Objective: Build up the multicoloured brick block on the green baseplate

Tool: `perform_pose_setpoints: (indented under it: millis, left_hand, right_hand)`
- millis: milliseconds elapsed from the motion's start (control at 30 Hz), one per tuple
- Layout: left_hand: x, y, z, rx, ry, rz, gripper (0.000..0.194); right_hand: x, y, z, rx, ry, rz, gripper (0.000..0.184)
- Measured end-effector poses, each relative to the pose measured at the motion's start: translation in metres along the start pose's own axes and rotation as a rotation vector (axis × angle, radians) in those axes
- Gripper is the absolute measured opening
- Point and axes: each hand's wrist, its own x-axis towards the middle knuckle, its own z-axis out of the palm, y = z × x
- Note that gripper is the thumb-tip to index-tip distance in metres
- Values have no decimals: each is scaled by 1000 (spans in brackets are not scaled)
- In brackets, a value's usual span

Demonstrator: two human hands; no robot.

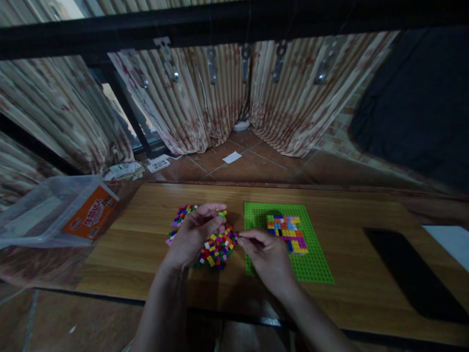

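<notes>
My left hand (194, 234) hovers over a pile of small colourful toy bricks (218, 249), its fingers curled. A green toy brick (222, 215) shows between its thumb and fingers. At the right edge of the pile, my right hand (266, 252) has thumb and forefinger pinched together; what is between the tips is too small to make out. Beneath and beyond the right hand lies a green studded baseplate (315, 261). On it sits a flat patchwork of joined bricks (287, 232) in yellow, orange, blue, pink and purple. The right hand covers part of the baseplate's near left side.
The wooden table (124, 244) holds a dark flat slab (414, 274) at the right, with a white sheet (450, 242) beyond it. A clear plastic bin (47, 210) with an orange label stands left of the table. Striped curtains (198, 98) hang behind.
</notes>
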Motion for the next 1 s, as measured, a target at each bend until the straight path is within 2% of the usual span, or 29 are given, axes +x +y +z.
perform_pose_setpoints:
  millis: [133,267,400,467,600,667,733,833,1000]
  left_hand:
    - [2,0,-3,98,20,12,26]
    - [4,-6,15,160,-23,40,22]
    - [5,-12,34,220,-11,67,20]
    - [6,-15,40,243,0,86,19]
    - [7,-20,50,324,-7,162,17]
    - [7,-22,56,350,-37,180,15]
    - [8,-23,63,342,-70,187,14]
    - [8,-26,77,295,-111,182,15]
    - [10,-29,100,167,-178,129,17]
  right_hand:
    - [-6,12,11,-510,-129,-226,19]
    - [-7,16,20,-685,-176,-228,24]
    - [-7,11,17,-581,-170,-228,29]
    - [-8,4,9,-531,-142,-234,24]
    - [-10,-13,-17,-444,55,-253,20]
    - [-9,-18,-34,-384,177,-244,18]
    - [-7,-19,-50,-363,243,-223,18]
    - [-4,-15,-69,-339,209,-220,22]
    - [-3,-8,-86,-250,122,-211,23]
